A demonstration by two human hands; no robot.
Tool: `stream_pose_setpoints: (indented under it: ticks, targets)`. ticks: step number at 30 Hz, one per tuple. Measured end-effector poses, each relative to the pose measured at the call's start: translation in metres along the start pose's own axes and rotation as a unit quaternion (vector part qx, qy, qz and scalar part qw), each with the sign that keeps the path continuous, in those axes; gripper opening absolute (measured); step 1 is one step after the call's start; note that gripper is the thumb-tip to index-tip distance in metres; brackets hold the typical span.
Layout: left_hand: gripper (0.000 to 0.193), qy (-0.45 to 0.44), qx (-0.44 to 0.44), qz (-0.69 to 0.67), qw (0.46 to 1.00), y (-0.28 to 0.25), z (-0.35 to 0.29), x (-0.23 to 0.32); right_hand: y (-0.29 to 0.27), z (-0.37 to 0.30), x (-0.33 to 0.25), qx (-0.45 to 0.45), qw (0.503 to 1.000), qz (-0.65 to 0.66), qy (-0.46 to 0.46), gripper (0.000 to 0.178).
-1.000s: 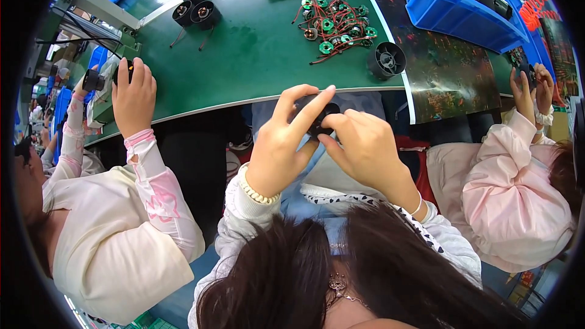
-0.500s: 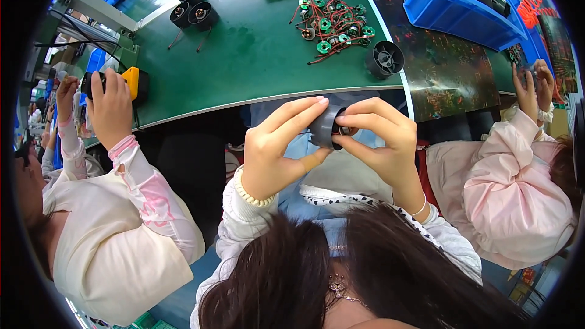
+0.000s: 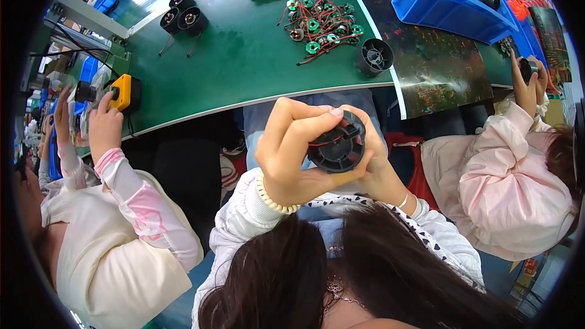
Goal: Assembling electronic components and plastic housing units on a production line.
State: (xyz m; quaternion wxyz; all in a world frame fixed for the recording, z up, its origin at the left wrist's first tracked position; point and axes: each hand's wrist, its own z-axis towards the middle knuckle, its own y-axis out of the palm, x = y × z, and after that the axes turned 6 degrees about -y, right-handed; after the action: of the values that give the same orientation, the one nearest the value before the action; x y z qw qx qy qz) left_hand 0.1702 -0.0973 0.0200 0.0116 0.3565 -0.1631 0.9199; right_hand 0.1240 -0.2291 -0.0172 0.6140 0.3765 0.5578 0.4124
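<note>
Both hands (image 3: 285, 149) hold one black cylinder (image 3: 339, 153); three others (image 3: 190, 22) stand clustered

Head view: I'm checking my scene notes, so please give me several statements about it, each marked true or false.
1. The left hand and right hand both hold a black housing. True.
2. The blue bin contains black parts. True.
3. The red-wired tangle lies inside that bin. False: it lies on the green bench.
4. Three black cups stand together. True.
5. The lone black cup is left of the tangle. False: it is to the right.
</note>
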Motion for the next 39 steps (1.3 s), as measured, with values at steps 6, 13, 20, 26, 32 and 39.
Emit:
stream_pose_setpoints:
  ticks: [6, 13, 20, 26, 32, 39]
  targets:
    - [0.065, -0.003, -0.017, 0.007, 1.0, 0.0, 0.005, 0.001, -0.015, 0.016, -0.015, -0.107, 0.963, -0.221, -0.115, 0.018]
    - [0.061, -0.014, -0.023, 0.263, 0.964, -0.01, 0.026, -0.007, 0.048, 0.045, -0.058, -0.18, 0.566, -0.746, -0.303, 0.024]
    - [0.071, -0.187, 0.032, 0.346, 0.919, -0.055, 0.03, -0.07, 0.18, 0.154, -0.147, -0.263, 0.328, -0.718, -0.555, 0.02]
    - [0.074, -0.09, 0.169, 0.492, 0.849, -0.078, 0.026, -0.116, 0.36, 0.322, -0.205, -0.198, 0.34, -0.703, -0.593, 0.056]
    - [0.066, -0.091, 0.236, 0.4, 0.881, -0.067, 0.029, -0.115, 0.442, 0.491, -0.233, -0.148, 0.297, -0.799, -0.501, 0.038]
    - [0.059, -0.13, 0.25, 0.363, 0.888, -0.073, 0.021, -0.115, 0.452, 0.526, -0.222, -0.055, 0.312, -0.775, -0.547, 0.051]
